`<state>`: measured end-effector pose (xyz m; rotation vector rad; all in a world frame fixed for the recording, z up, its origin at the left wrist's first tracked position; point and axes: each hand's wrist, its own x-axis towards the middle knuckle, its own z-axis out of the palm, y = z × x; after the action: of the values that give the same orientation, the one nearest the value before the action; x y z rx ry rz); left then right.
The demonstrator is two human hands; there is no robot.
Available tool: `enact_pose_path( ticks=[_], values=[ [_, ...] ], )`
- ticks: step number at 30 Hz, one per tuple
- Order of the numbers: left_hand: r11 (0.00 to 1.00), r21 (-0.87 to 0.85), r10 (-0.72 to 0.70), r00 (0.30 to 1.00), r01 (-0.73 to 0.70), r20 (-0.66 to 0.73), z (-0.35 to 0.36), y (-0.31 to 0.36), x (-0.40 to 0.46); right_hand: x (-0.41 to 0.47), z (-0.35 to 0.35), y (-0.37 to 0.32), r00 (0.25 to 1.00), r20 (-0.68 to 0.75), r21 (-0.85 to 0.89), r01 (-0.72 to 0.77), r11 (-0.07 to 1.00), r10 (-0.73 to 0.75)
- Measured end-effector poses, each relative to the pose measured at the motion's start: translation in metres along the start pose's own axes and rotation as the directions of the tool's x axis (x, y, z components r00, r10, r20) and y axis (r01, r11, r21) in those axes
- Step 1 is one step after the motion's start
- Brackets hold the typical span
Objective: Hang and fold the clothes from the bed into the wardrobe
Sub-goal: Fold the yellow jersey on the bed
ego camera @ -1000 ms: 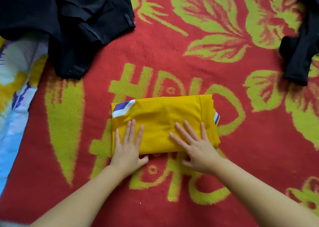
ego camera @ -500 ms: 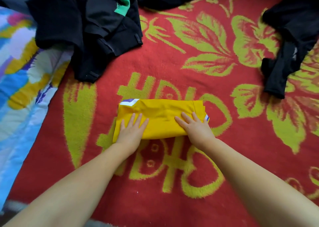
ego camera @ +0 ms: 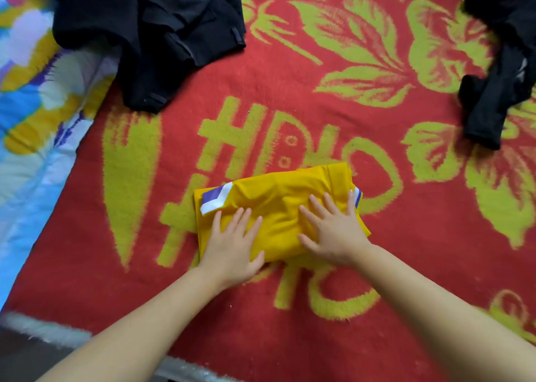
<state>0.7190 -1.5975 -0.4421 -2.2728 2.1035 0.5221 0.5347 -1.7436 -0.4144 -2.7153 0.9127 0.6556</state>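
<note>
A yellow garment (ego camera: 272,201) with a purple and white trim lies folded into a compact rectangle on the red and green blanket (ego camera: 290,91) covering the bed. My left hand (ego camera: 232,242) presses flat on its near left part, fingers straight and spread. My right hand (ego camera: 333,230) lies flat on its right part, fingers also spread. The cloth is slightly bunched between the two hands.
A pile of black clothes (ego camera: 150,27) with a green patch lies at the back left. Another black garment (ego camera: 499,71) sprawls at the right edge. A blue, yellow and white quilt (ego camera: 32,106) borders the blanket on the left. The bed's near edge (ego camera: 43,329) runs along the bottom left.
Both hands stay flat on the folded yellow garment, their fingers now spread wider and the cloth bunched between them. The garment sits lower in view as the camera tilted.
</note>
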Motion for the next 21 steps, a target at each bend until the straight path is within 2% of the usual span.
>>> enact_pose_path(
  ticks=[1, 2, 3, 4, 6, 9, 12, 13, 14, 15, 17, 18, 19, 20, 21],
  values=[
    [0.997, -0.012, 0.076, 0.98, -0.08, -0.183, -0.003, -0.003, 0.007, 0.008, -0.006, -0.004, 0.983, -0.183, 0.064, 0.02, 0.998, -0.008],
    [0.993, 0.001, 0.113, 0.948, -0.119, -0.297, -0.004, -0.008, 0.016, 0.019, -0.008, -0.008, 0.949, -0.314, 0.092, 0.043, 0.995, -0.012],
    [0.994, 0.024, 0.111, 0.941, -0.109, -0.319, -0.006, -0.014, 0.027, 0.029, -0.011, -0.008, 0.923, -0.385, 0.089, 0.043, 0.995, -0.005],
    [0.997, 0.047, 0.067, 0.954, -0.056, -0.293, -0.002, -0.022, 0.035, 0.039, -0.006, -0.009, 0.928, -0.372, 0.082, 0.014, 0.997, 0.018],
    [0.995, 0.077, -0.052, 0.977, 0.07, -0.208, 0.013, -0.043, 0.046, 0.05, 0.01, -0.002, 0.96, -0.258, 0.09, -0.093, 0.992, 0.114],
    [0.998, 0.057, -0.036, 0.999, 0.038, -0.036, 0.033, -0.075, 0.052, 0.059, 0.039, 0.015, 0.974, -0.128, 0.104, -0.175, 0.979, 0.187],
    [0.999, 0.027, -0.034, 0.988, 0.03, 0.148, 0.024, -0.078, 0.06, 0.061, 0.038, 0.011, 0.973, -0.069, 0.089, -0.215, 0.972, 0.222],
    [1.0, 0.0, -0.022, 0.985, 0.023, 0.171, 0.017, -0.077, 0.059, 0.057, 0.033, 0.002, 0.963, -0.101, 0.093, -0.242, 0.966, 0.251],
    [1.0, -0.018, -0.001, 0.991, 0.003, 0.131, 0.01, -0.078, 0.057, 0.051, 0.03, -0.01, 0.948, -0.188, 0.1, -0.243, 0.965, 0.258],
    [0.999, -0.028, 0.02, 0.999, -0.019, 0.036, 0.0, -0.081, 0.056, 0.044, 0.026, -0.028, 0.929, -0.287, 0.11, -0.21, 0.971, 0.234],
    [0.998, -0.06, -0.001, 0.993, -0.006, -0.118, -0.015, -0.095, 0.055, 0.026, 0.031, -0.073, 0.912, -0.407, 0.093, -0.01, 0.996, 0.047],
    [0.994, -0.104, -0.054, 0.995, 0.045, -0.086, -0.025, -0.106, 0.056, 0.017, 0.036, -0.102, 0.909, -0.411, 0.056, 0.109, 0.992, -0.076],
    [0.979, -0.163, -0.116, 0.993, 0.12, 0.039, -0.032, -0.115, 0.058, 0.009, 0.046, -0.129, 0.904, -0.391, 0.015, 0.194, 0.981, -0.172],
    [0.965, -0.182, -0.155, 0.972, 0.188, 0.177, -0.037, -0.12, 0.061, 0.004, 0.056, -0.151, 0.916, -0.344, 0.005, 0.222, 0.975, -0.207],
    [0.961, -0.169, -0.167, 0.948, 0.217, 0.271, -0.041, -0.124, 0.065, 0.004, 0.064, -0.167, 0.936, -0.304, 0.043, 0.2, 0.979, -0.178]
  ],
)
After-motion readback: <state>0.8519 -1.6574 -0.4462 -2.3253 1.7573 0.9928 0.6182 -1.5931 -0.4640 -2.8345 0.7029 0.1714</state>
